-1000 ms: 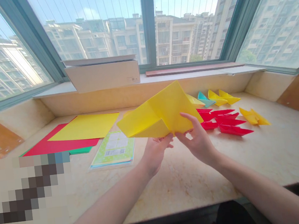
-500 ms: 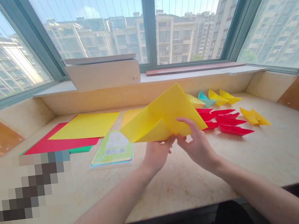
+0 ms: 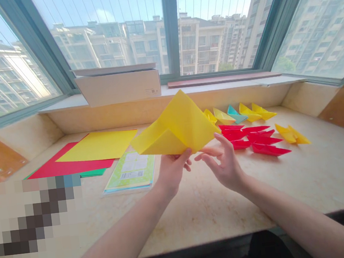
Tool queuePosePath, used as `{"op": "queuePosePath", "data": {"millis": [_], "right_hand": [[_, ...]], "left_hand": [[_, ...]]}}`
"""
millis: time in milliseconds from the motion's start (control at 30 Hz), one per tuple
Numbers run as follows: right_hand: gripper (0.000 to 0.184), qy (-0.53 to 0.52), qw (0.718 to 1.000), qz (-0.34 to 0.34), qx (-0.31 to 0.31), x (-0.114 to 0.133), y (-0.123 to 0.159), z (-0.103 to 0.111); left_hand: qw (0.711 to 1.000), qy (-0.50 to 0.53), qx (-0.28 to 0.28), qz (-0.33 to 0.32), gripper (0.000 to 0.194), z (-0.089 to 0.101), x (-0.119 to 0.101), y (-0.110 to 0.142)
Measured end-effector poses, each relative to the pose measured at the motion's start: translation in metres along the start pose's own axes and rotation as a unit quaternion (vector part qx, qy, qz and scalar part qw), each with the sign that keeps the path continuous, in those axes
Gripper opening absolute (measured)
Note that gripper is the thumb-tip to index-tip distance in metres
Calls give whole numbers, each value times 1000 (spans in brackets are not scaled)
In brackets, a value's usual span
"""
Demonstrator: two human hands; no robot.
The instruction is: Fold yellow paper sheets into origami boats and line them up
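A folded piece of yellow paper, with a pointed top and a turned-up flap at its lower left, is held up above the counter. My left hand pinches its bottom edge, thumb in front and the other fingers behind. Just below the paper's right side is my right hand, its fingers apart; the index fingertip is at the right edge, and I cannot tell whether it touches. Behind and right of the hands lie several red paper boats, with several yellow boats and a blue one beyond.
On the left, a yellow sheet overlaps red paper and green paper. A clear packet of paper lies nearer the middle. A white box stands on the sill. The stone counter ends at a front edge near me.
The yellow paper has shifted left and its peak has turned upward. My right hand's fingers have come away from the bottom edge and spread; my left hand keeps its hold.
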State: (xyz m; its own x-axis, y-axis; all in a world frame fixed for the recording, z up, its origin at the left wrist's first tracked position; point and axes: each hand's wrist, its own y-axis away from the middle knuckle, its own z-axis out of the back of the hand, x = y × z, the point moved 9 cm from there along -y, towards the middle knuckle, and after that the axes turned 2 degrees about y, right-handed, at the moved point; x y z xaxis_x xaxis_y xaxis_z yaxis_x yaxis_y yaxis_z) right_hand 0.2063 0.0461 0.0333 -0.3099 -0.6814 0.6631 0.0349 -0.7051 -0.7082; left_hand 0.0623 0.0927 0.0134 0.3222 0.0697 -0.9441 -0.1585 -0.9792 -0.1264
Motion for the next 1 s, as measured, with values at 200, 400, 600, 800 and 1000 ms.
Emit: {"op": "queuePosePath", "data": {"millis": [200,400,600,800,1000], "right_hand": [[56,-160,980,-116,-18,-9,-3,-4],[46,-213,966,-143,-18,-12,-6,-6],[50,-235,953,-180,57,-31,-8,-17],[49,-244,935,-183,179,-23,-6,-33],[39,-185,943,-140,237,-13,0,-41]], "left_hand": [[997,57,43,39,24,-8,0,4],[989,99,87,70,24,-15,2,9],[986,81,112,97,24,-19,10,14],[983,52,136,110,22,-22,17,16],[987,21,122,100,23,-16,21,14]]}}
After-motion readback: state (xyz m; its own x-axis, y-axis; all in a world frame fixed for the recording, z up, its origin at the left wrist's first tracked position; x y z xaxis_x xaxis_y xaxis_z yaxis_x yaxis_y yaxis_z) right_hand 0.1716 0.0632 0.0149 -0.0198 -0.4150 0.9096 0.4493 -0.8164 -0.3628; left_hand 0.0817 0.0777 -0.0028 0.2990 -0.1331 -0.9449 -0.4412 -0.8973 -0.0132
